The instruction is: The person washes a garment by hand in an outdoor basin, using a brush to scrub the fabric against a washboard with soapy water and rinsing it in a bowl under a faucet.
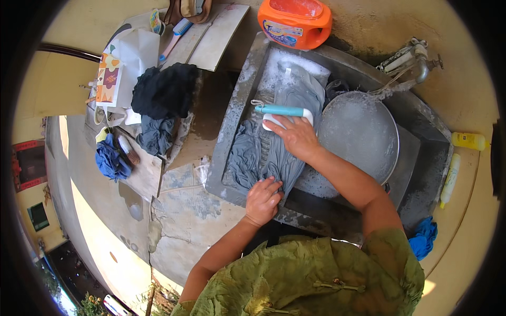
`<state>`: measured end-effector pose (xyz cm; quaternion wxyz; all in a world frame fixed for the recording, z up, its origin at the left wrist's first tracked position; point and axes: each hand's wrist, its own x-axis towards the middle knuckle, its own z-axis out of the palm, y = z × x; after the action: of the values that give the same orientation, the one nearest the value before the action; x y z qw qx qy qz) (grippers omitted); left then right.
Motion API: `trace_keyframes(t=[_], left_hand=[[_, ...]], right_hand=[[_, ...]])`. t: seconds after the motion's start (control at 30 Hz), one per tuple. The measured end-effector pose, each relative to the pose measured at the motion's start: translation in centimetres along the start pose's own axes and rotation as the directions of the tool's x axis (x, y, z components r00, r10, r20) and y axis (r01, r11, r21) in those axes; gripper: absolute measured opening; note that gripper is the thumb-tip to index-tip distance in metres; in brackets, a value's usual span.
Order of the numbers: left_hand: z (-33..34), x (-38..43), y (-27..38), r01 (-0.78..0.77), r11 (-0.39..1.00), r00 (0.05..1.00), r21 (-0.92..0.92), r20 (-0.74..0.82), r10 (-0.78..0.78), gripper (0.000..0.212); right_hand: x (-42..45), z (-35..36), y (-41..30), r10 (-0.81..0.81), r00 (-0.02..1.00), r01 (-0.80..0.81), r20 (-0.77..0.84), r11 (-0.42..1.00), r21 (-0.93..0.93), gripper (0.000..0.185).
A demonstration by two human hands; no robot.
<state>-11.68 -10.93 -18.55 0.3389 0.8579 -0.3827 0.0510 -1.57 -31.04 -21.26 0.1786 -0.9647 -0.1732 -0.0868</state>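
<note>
A wet grey garment [294, 94] lies spread over the ribbed washboard part of a stone sink [226, 158], with soap suds at its far end. My right hand [294, 136] grips a scrubbing brush [282, 110] with a turquoise handle and white body, pressed on the cloth. My left hand [264, 200] holds bunched cloth of the garment near the sink's front edge. The brush's bristles are hidden beneath it. To the right of the garment, a round metal basin [359, 136] full of water stands in the sink, under water running from a tap [423, 69].
An orange detergent container [294, 23] stands on the sink's back rim. Black clothing [166, 91], a blue cloth [112, 158] and another brush [176, 37] lie on the ledge at left. A yellow bottle [468, 141] and a bright blue cloth [423, 238] are at right.
</note>
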Motion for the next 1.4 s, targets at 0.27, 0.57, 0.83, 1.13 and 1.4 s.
trace_keyframes(t=[0.27,0.57,0.83,1.13,1.4], left_hand=[[-2.7,1.6,0.1,0.216,0.961,0.965,-0.173,0.189,-0.183,0.03],[-1.2,9.9,-6.7,0.632,0.569,0.75,-0.526,0.232,-0.619,0.041],[9.4,17.9,-12.1,0.746,0.653,0.665,-0.127,0.123,-0.736,0.059],[3.0,20.6,-10.1,0.528,0.292,0.584,-0.797,0.092,-0.806,0.023],[-2.4,21.3,-1.5,0.231,0.932,0.966,-0.279,-0.047,-0.253,0.035]], right_hand=[[5.3,-0.4,10.3,0.587,0.807,-0.526,-0.063,0.764,0.373,0.051],[-21.4,1.5,18.2,0.989,-0.04,-0.585,-0.143,0.092,0.806,0.05],[-8.1,-6.7,7.3,0.46,0.813,0.098,0.357,-0.712,0.695,0.042],[-10.5,-9.0,5.5,0.575,0.707,-0.046,0.412,-0.544,0.838,0.053],[-21.7,-4.8,13.2,0.998,0.07,-0.856,-0.004,0.062,0.513,0.05]])
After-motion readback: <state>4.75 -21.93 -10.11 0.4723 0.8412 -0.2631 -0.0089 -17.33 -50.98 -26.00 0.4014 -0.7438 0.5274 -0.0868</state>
